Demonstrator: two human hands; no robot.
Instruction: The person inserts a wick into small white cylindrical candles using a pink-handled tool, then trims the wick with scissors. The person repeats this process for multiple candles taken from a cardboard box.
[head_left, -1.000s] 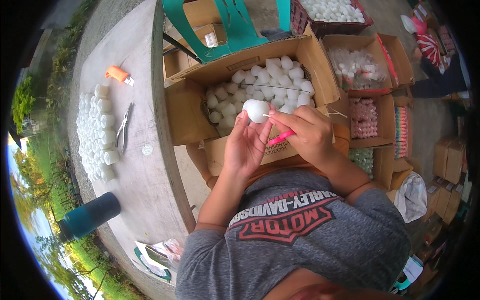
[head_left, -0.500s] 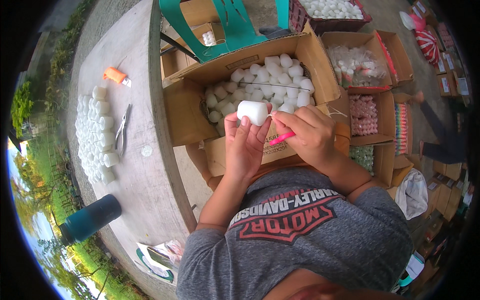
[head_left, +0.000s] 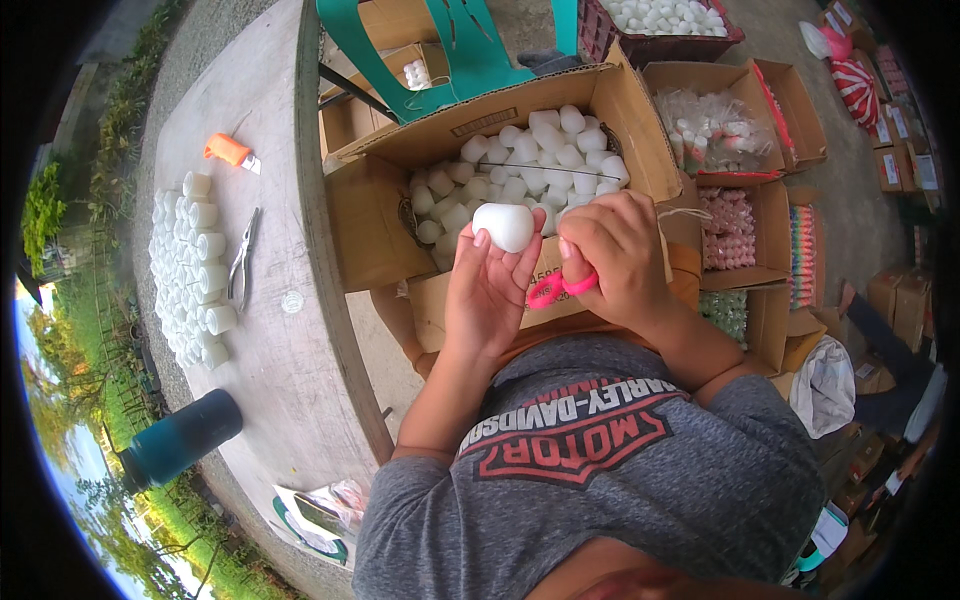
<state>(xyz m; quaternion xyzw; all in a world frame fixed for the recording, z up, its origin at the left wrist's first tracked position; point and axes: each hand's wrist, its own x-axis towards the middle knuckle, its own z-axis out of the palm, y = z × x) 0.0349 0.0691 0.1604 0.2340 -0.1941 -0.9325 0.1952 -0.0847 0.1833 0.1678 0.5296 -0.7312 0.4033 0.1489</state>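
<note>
A smooth white rounded cylinder [head_left: 503, 227] rests in the fingers of my left hand [head_left: 482, 295], which is closed around its lower side. Close by on the right, my right hand [head_left: 625, 255] is curled on a pair of pink-handled scissors [head_left: 563, 288]. The pink loops hang below its fingers, and the blades are hidden. A gap separates the two hands. Just beyond them stands an open cardboard box [head_left: 630, 120], heaped with similar white cylinders [head_left: 550, 150]. A thin dark rod [head_left: 540, 168] lies across the heap.
On the grey table [head_left: 300, 370] at left are rows of white cylinders [head_left: 190, 270], pliers [head_left: 243, 258], an orange-handled tool [head_left: 228, 150] and a dark teal bottle [head_left: 185, 435]. A green chair [head_left: 470, 60] stands behind the box. More filled boxes [head_left: 745, 235] line the right.
My right hand has drawn slightly away from the white cylinder, and the pink handles have turned so their loops show. The cylinder has tilted in my left hand. At far right, another person has moved.
</note>
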